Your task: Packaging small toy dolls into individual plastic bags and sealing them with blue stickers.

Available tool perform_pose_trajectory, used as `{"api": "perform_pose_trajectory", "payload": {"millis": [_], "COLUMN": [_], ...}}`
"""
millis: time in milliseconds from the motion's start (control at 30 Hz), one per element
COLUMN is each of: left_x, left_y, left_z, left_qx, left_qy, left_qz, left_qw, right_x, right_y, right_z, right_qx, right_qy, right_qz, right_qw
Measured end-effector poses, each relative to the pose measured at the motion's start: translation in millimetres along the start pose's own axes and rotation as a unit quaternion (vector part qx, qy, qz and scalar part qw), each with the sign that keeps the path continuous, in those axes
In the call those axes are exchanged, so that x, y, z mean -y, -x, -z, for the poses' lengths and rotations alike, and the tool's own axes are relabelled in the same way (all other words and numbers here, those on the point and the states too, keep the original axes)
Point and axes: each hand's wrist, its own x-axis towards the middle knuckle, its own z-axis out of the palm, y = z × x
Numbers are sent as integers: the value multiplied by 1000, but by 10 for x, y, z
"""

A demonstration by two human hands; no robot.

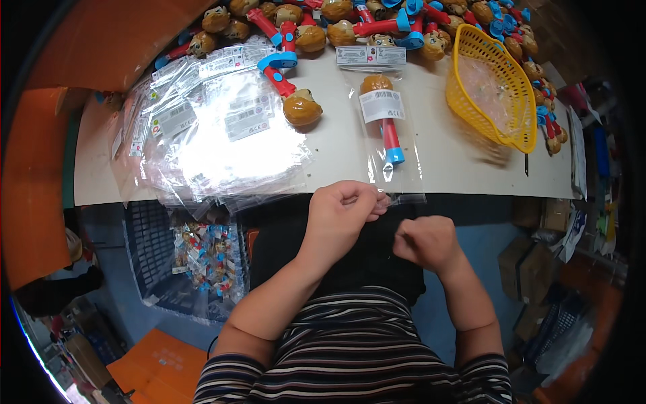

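A clear plastic bag (412, 151) lies flat near the table's front edge. Inside it is a red and blue toy with a brown-haired doll head (377, 83), partly covered by a white label. My left hand (344, 214) is closed in a pinch at the bag's near end, which reaches past the table edge. Just right of it, off the table, my right hand (431, 244) is closed, its fingers curled; what they hold, if anything, is hidden. An unbagged toy of the same kind (302, 108) rests left of the bag.
Glossy flat bags (222, 151) are stacked on the left of the table (330, 153). A yellow basket (531, 128) stands at the right, and more toys (336, 32) are heaped along the back. Below on the left, a blue crate (145, 259) holds bagged toys.
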Motion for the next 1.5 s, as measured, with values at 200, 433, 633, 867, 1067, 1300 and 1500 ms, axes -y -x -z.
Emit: {"api": "perform_pose_trajectory", "payload": {"millis": [200,433,633,867,1067,1300,1500], "left_x": [23,9,38,93,-2,8,-7], "left_y": [12,21,10,16,2,-8,21], "left_z": [43,72,76,34,2,18,19], "left_qx": [22,28,34,16,-21,-13,-18], "left_qy": [-30,-37,-21,-32,5,-38,-75], "left_qz": [8,7,4,-7,-12,-24,-21], "left_qw": [999,999,999,999,1000,999,997], "right_x": [266,132,95,84,20,-41,-644], "right_y": [-370,-381,-386,-353,-141,323,87], "right_z": [219,30,-13,-25,148,606,1448], "right_qx": [72,25,22,46,103,-167,-347], "right_qy": [46,82,39,-16,-122,-457,-393], "right_qz": [-143,-58,-88,-108,-132,-359,-252], "right_qw": [986,995,995,993,978,797,814]}}
